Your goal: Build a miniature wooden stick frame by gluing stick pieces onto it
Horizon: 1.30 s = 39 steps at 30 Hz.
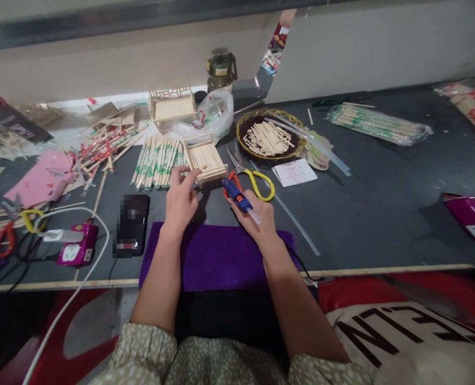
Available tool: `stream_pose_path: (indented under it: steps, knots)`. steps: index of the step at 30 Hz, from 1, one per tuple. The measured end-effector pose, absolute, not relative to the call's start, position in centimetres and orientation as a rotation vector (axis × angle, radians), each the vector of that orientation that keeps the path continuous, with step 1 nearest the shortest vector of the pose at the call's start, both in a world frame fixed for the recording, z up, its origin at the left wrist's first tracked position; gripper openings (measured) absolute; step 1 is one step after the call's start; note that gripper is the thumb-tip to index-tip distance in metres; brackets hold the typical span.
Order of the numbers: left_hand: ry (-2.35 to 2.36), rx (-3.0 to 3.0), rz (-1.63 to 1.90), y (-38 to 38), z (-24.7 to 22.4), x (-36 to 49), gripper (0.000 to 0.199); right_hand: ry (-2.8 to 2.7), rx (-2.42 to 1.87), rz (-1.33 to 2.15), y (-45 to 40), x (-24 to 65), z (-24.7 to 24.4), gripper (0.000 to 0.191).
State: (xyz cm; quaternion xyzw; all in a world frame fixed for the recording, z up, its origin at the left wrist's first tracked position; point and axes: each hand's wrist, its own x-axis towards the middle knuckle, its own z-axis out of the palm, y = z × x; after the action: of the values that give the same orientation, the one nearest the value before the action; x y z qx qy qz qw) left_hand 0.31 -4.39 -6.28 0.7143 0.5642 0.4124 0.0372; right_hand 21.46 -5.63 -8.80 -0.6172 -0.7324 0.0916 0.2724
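A miniature bed made of wooden sticks (207,154) stands in front of me on the dark table. My left hand (181,199) is at its near left corner, fingers bent and closed on the edge; the exact contact is partly hidden. My right hand (258,214) grips a blue hot glue gun (237,193), its nozzle end close to the bed's near right corner. A clear glue stick pokes out of the gun's back. Just beyond the gun lie scissors with red and yellow handles (257,184). Under my wrists is a purple cloth (221,259).
Wrapped chopsticks (157,160) lie left of the bed, with a second stick bed (173,109) behind. A basket (241,140) of cut sticks and a paper note (295,172) are to the right. A phone (131,224) and a cabled purple power strip (78,245) sit left.
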Motion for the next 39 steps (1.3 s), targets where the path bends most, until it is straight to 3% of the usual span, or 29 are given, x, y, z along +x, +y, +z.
stream_pose_path:
  steps: [39]
  knots:
    - [1.761, 2.182, 1.223, -4.49, -6.03, 0.32, 0.06, -1.89, -1.75, 0.257, -5.71, 21.75, -8.74, 0.043]
